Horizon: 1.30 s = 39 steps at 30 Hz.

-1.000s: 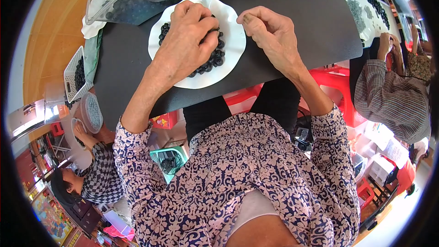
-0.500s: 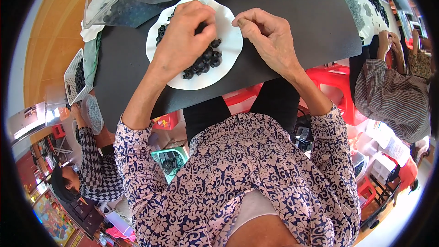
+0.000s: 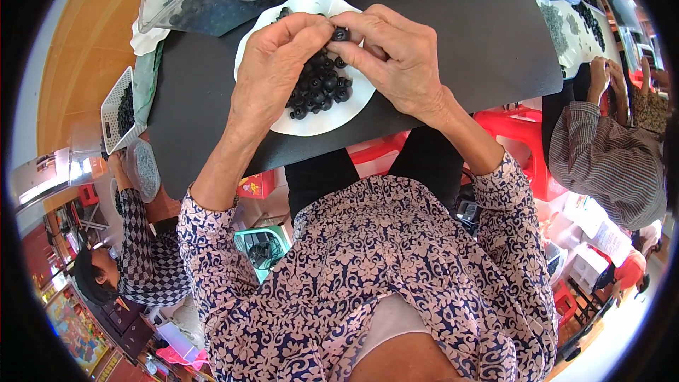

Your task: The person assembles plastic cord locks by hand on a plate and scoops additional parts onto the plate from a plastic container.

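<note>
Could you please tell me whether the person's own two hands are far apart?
No, the left hand and right hand come together at a small black piece above the white plate.

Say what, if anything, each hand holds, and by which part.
Right hand: a black piece, pinched by opposite sides between thumb and forefinger. Left hand: right beside it; whether it holds anything cannot be told.

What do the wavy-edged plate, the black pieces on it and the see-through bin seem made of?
Wavy-edged plate: smooth, white, slightly glossy; plastic or glazed ceramic, I can't tell which.
Black pieces: small glints on rounded surfaces suggest shiny plastic, possibly rubber.
See-through bin: glossy, likely clear plastic; dark contents show through its wall.
</note>
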{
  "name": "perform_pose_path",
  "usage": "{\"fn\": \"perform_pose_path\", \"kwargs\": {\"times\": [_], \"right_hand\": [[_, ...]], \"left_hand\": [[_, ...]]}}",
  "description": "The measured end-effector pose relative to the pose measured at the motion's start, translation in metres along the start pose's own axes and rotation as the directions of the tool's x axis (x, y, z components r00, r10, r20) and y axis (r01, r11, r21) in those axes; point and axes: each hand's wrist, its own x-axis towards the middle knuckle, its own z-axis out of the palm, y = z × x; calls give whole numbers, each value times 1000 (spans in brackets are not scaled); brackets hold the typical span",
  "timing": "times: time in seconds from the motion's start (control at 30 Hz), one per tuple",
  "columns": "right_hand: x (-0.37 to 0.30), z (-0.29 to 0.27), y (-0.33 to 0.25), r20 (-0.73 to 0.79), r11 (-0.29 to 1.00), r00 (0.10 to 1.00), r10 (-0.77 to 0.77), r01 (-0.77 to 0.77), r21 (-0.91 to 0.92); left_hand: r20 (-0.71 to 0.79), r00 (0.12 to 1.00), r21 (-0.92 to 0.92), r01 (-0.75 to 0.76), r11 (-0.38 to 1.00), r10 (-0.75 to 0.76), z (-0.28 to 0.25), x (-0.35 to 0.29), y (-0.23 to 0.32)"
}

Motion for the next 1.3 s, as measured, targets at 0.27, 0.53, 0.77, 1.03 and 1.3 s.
{"fn": "perform_pose_path", "kwargs": {"times": [0.27, 0.53, 0.77, 1.03, 1.3], "right_hand": [[-14, -24, 6, -24, 963, 967, 254, -250, 103], [-36, -42, 6, 320, 289, 682, 657, -620, 729], [-23, -20, 8, 95, 882, 916, 389, -400, 250], [6, -2, -2, -7, 999, 999, 41, -41, -11], [5, -4, 5, -42, 1000, 999, 15, -16, -26]], "left_hand": [[322, 865, 820, -458, 343, 385, -2, 2, -5], [427, 857, 880, -468, 87, 290, 9, 20, -9], [409, 834, 789, -527, 315, 371, -1, 29, -15], [51, 998, -27, -36, 999, 38, 6, 7, -2], [141, 920, 513, -384, 768, 366, -3, 2, -10]]}}
